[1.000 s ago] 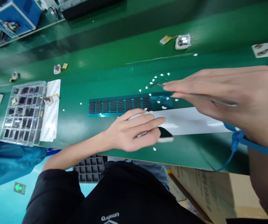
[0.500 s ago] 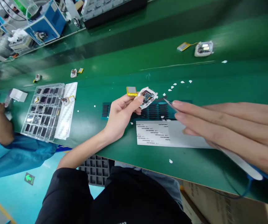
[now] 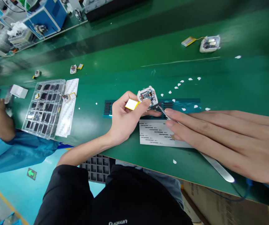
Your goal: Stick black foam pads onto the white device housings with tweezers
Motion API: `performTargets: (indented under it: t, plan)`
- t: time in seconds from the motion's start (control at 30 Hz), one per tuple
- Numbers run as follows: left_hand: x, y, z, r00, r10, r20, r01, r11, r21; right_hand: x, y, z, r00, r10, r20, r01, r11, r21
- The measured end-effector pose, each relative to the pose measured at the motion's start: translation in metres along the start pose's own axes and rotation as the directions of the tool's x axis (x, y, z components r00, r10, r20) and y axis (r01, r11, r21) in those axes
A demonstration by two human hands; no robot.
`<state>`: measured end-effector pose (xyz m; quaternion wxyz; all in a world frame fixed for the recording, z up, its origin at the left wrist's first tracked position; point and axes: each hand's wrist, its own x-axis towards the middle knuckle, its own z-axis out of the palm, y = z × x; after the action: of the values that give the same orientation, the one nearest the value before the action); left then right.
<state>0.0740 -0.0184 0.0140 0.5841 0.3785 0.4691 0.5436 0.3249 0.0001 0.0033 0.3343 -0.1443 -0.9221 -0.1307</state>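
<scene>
Left hand grips the open white device and its battery, right hand pinches tweezers at it, pad not yet placed.

White housing with exposed circuit board, raised off bench, board face tilted toward camera, pinched at lower edge. Yellow-edged flat battery just beside it at lower left. Metal tweezers, tips touching housing's lower right edge.

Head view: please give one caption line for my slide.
Left hand holds a small circuit module while right hand brings tweezers to it.
</scene>
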Motion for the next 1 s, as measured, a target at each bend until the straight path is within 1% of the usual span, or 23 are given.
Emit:
performTargets:
  t: [0.1,0.17,0.23,0.3,0.43,0.6,0.67,0.7,0.77,0.87,0.93,0.97,1.0]
  plan:
    - [-0.001,-0.002,0.000,1.000,0.018,0.006,-0.018,1.000,0.008,0.003,-0.005,0.000,1.000,0.016,-0.006,-0.016,1.000,0.016]
    - [0.000,-0.003,0.000,1.000,0.010,0.015,-0.010,1.000,0.013,0.007,-0.013,-0.002,0.997,0.082,0.006,-0.083,0.996,0.014]
    - [0.000,-0.004,0.001,1.000,0.007,0.025,-0.007,1.000,0.003,0.011,-0.022,-0.005,0.984,0.176,0.022,-0.176,0.984,0.011]
    - [0.000,-0.005,0.001,0.999,0.012,0.031,-0.011,1.000,-0.022,0.014,-0.029,-0.008,0.976,0.215,0.033,-0.215,0.976,0.027]
    - [-0.001,-0.006,0.002,0.999,0.029,0.017,-0.029,0.999,-0.046,0.015,-0.027,-0.008,0.993,0.114,0.034,-0.115,0.993,0.035]
    - [-0.001,-0.005,0.004,0.999,0.049,-0.007,-0.049,0.998,-0.044,0.012,-0.015,-0.003,0.998,0.050,0.023,-0.050,0.999,0.002]
    - [-0.001,-0.005,0.003,0.999,0.050,-0.003,-0.050,0.997,-0.066,0.012,-0.015,-0.002,1.000,0.002,0.004,-0.002,1.000,0.000]
    - [-0.001,-0.005,0.003,0.999,0.045,-0.001,-0.045,0.996,-0.072,0.012,-0.016,-0.002,1.000,0.005,0.000,-0.005,1.000,0.002]
    - [-0.001,-0.005,0.003,1.000,0.031,0.000,-0.031,0.997,-0.072,0.014,-0.019,-0.001,0.998,0.068,0.009,-0.068,0.997,0.026]
    - [-0.001,-0.005,0.003,1.000,0.014,0.000,-0.014,0.998,-0.069,0.016,-0.025,-0.002,0.979,0.201,0.035,-0.203,0.975,0.086]
    - [-0.001,-0.005,0.003,1.000,0.015,-0.002,-0.015,0.998,-0.067,0.016,-0.030,-0.003,0.978,0.209,0.026,-0.211,0.972,0.104]
    - [-0.001,-0.005,0.003,1.000,0.015,-0.004,-0.015,0.998,-0.061,0.016,-0.032,-0.004,0.973,0.227,0.030,-0.229,0.967,0.115]
    - [-0.001,-0.005,0.003,1.000,0.016,-0.008,-0.016,0.998,-0.053,0.015,-0.035,-0.005,0.962,0.269,0.049,-0.273,0.953,0.128]
